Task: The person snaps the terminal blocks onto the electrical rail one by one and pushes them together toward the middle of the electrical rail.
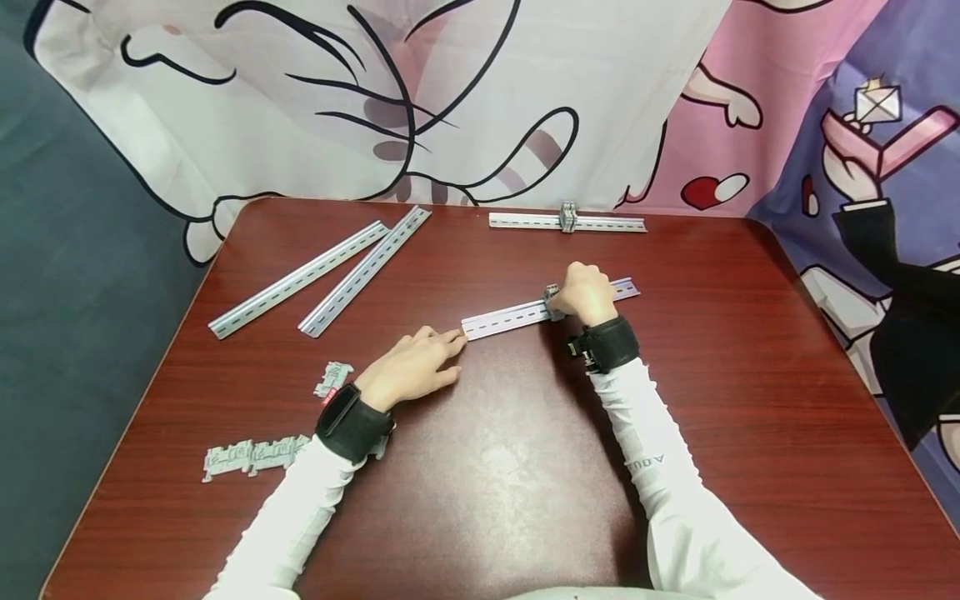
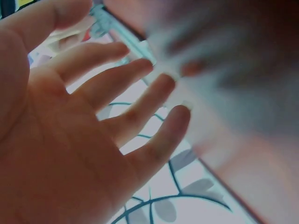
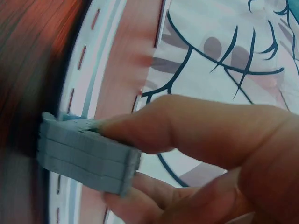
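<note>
A slotted metal DIN rail [image 1: 504, 320] lies slightly slanted on the table. My right hand [image 1: 587, 293] pinches a small stack of grey terminal blocks [image 3: 86, 151] between thumb and fingers. That stack sits across the rail, which runs beneath it in the right wrist view. At the rail's left end my left hand [image 1: 411, 365] has its fingers spread and fairly straight, the fingertips at or touching the rail's end. The left palm [image 2: 70, 154] holds nothing. My right hand hides part of the rail in the head view.
Two more rails [image 1: 300, 279] [image 1: 365, 271] lie at the back left, their far ends close together. At the back edge another rail [image 1: 525, 221] carries grey blocks [image 1: 567, 217]. Loose grey terminal blocks [image 1: 255, 455] lie front left, partly behind my left arm; another grey piece [image 1: 332, 380] is near my left wrist.
</note>
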A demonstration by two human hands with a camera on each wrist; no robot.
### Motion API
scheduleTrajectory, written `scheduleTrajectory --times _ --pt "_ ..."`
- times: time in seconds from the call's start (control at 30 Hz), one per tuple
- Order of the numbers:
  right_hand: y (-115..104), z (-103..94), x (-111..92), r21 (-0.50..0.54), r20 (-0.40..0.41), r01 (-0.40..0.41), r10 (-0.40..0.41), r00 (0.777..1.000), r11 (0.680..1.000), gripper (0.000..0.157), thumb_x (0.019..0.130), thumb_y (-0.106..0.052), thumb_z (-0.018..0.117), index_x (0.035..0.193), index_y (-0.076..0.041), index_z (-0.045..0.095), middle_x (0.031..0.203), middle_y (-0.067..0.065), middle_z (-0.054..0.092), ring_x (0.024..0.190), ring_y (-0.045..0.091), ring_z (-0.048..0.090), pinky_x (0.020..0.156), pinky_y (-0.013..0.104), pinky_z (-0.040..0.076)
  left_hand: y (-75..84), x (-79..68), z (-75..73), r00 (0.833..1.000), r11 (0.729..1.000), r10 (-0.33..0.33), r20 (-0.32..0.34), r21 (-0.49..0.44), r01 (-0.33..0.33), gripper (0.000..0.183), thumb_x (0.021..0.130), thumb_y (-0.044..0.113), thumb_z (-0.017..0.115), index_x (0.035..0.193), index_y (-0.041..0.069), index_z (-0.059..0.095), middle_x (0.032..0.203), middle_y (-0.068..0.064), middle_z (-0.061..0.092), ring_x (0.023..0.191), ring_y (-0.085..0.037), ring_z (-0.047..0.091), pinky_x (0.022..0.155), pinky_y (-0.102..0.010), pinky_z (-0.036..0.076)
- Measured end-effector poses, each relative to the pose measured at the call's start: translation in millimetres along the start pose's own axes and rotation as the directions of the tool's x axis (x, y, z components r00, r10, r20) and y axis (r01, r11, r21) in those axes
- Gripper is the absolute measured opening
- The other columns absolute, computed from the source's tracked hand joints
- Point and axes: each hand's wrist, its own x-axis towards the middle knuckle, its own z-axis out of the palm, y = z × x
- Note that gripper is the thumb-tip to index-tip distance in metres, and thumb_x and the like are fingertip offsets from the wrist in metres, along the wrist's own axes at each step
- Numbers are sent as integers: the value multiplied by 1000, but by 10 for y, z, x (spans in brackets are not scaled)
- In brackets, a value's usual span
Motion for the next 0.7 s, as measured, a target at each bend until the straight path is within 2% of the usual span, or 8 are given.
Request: scheduleTrajectory --times 0.13,0.37,0.57,0.7 --pt "72 31 95 53 -43 -10 12 999 999 39 75 -31 72 95 1 63 113 28 64 103 44 62 79 54 52 -1 -57 -83 999 999 -24 41 -22 25 47 97 28 54 138 5 52 141 -13 54 121 -36 53 99 -55 41" --pt "213 45 352 164 -115 -28 47 992 986 31 77 -29 70 84 -1 60 108 27 65 103 46 62 82 53 52 70 -163 -211 993 992 -42 114 -115 55 47 97 28 53 138 4 51 137 -12 58 126 -33 53 106 -54 37" --pt "252 -59 595 191 -113 -47 70 991 980 42 77 -29 71 103 3 61 121 31 59 112 48 57 88 55 50 116 -256 -282 992 988 -41 119 -146 58 48 97 28 55 139 3 51 135 -12 59 125 -29 56 104 -50 41" --pt "261 -137 736 181 -105 -44 64 992 983 45 78 -30 71 105 4 62 123 31 58 113 47 56 91 54 50 97 -320 -354 993 987 -25 112 -156 43 48 97 27 55 138 1 51 135 -14 59 125 -29 56 103 -50 43"
